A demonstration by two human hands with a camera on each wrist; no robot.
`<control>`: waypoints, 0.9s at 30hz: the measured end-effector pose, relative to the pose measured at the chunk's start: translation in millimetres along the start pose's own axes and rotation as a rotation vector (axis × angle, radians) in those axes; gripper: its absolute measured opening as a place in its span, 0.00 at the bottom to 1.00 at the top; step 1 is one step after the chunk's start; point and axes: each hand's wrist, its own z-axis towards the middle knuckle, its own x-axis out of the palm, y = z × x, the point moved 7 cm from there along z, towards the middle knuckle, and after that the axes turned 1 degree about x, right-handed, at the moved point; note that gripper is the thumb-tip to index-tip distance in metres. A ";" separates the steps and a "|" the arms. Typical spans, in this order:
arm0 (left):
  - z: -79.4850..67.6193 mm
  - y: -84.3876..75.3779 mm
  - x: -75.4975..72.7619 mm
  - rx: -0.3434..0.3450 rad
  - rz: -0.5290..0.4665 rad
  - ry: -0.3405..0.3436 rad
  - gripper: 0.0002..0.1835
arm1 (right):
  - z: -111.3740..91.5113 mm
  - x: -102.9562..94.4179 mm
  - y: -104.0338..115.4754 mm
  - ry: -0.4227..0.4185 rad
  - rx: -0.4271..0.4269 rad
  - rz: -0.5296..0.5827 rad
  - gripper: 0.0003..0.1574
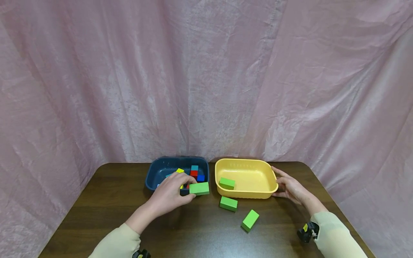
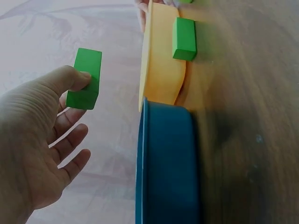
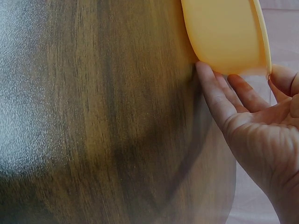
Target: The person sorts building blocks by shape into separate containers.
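Observation:
Thumb and fingers of my left hand (image 1: 170, 191) pinch a green block (image 1: 199, 188), held up over the front right corner of the dark blue basket (image 1: 157, 170). In the left wrist view the thumb presses on the green block (image 2: 88, 67) while the other fingers spread loosely. At the right end of the yellow basket (image 1: 246, 194), my right hand (image 1: 290, 188) rests its extended fingers against the wall and rim. One green block (image 1: 227, 183) lies inside the yellow basket, at its left. Two more, a green block (image 1: 228, 203) and another green block (image 1: 250, 220), lie on the table before it.
Inside the blue basket are several coloured blocks, among them a red block (image 1: 194, 173), a blue block (image 1: 200, 178) and a yellow block (image 1: 180, 170). Both baskets stand side by side on a brown wooden table (image 1: 206, 240). A pink curtain (image 1: 193, 82) hangs behind.

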 end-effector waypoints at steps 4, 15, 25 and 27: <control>7.3 -3.0 1.0 -0.005 0.023 0.004 0.16 | -0.3 -0.5 0.0 -0.001 -0.001 -0.004 0.43; 29.1 -14.5 4.3 0.007 0.001 0.001 0.15 | 0.2 -1.1 -0.8 0.006 -0.001 0.010 0.44; 49.9 -24.8 11.4 0.038 -0.003 -0.002 0.14 | 0.9 -0.7 -0.7 0.007 -0.002 0.004 0.44; 53.5 -27.4 12.7 0.038 -0.006 0.002 0.14 | 0.7 -1.0 -0.5 0.012 -0.007 0.003 0.44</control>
